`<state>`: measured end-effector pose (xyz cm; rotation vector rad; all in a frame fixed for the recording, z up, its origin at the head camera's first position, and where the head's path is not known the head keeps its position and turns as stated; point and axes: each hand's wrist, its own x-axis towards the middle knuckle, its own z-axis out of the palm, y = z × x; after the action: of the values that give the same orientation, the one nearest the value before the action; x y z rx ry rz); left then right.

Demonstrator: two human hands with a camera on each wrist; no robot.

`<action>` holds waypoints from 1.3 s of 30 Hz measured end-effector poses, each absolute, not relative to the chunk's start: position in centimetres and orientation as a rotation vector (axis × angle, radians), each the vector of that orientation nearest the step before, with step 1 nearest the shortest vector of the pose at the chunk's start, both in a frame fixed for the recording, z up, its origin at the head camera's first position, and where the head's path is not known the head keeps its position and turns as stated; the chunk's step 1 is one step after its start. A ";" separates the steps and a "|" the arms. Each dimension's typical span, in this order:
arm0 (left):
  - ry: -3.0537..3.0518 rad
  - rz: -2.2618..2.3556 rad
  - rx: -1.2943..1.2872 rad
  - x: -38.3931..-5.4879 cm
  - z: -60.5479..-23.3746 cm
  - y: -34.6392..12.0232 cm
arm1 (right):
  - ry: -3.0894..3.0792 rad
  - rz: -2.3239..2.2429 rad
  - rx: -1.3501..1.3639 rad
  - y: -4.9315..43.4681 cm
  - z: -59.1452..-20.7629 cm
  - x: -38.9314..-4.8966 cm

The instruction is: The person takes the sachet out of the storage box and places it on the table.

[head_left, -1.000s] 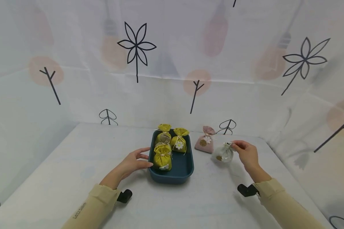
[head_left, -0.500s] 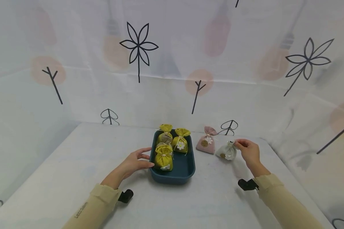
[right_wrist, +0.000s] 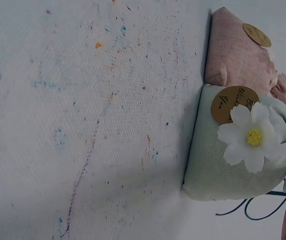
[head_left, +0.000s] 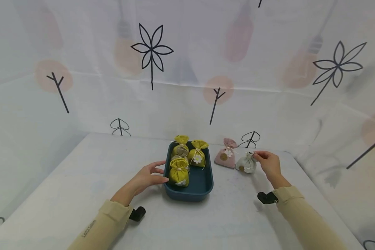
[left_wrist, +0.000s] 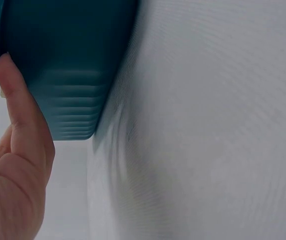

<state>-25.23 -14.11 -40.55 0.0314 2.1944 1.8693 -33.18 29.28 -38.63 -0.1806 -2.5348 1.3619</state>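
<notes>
My right hand (head_left: 269, 167) pinches the gathered neck of a pale green drawstring sachet (head_left: 246, 163). In the right wrist view, the sachet's base is at the white table, with a white flower and round tag on its front. Against it stands a pink sachet (right_wrist: 240, 50). My left hand (head_left: 146, 177) holds the left rim of a dark teal plastic bin (head_left: 189, 197), thumb tip over the edge; the left wrist view has a fingertip on the outer wall. Inside the bin sit several yellow-green sachets (head_left: 178, 173), one with a white flower (head_left: 197, 159).
The bin stands mid-table, with the sachets to its right near the back. A printed white cloth backdrop (head_left: 181, 104) rises behind and at both sides. A black wrist mount (head_left: 137, 214) juts from the left cuff, another (head_left: 266, 198) from the right.
My right hand has shifted the pale green sachet slightly, moving it back against the pink one. The left hand keeps its place on the bin, and the head view has turned a little.
</notes>
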 end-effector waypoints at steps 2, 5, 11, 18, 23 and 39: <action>2.204 1.865 0.029 -25.2 -40.5 -14.1 | -2.533 1.377 -0.160 29.4 -38.6 -33.1; 2.210 1.862 0.031 -25.1 -40.5 -14.1 | -2.534 1.383 -0.143 29.7 -38.4 -32.8; 2.210 1.859 0.038 -25.0 -40.4 -14.1 | -2.528 1.360 -0.161 30.0 -38.1 -31.8; 2.216 1.857 0.041 -25.0 -40.5 -14.1 | -2.528 1.342 -0.156 30.4 -38.0 -30.6; 2.219 1.855 0.045 -25.0 -40.6 -14.1 | -2.535 1.343 -0.137 30.3 -37.9 -29.6; 2.207 1.852 0.044 -25.2 -40.7 -14.1 | -2.436 1.455 -0.027 28.1 -38.3 -28.0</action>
<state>-25.16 -14.14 -40.70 0.0437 2.2070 1.8518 -27.98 28.12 -38.29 -0.0271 -2.4363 1.4547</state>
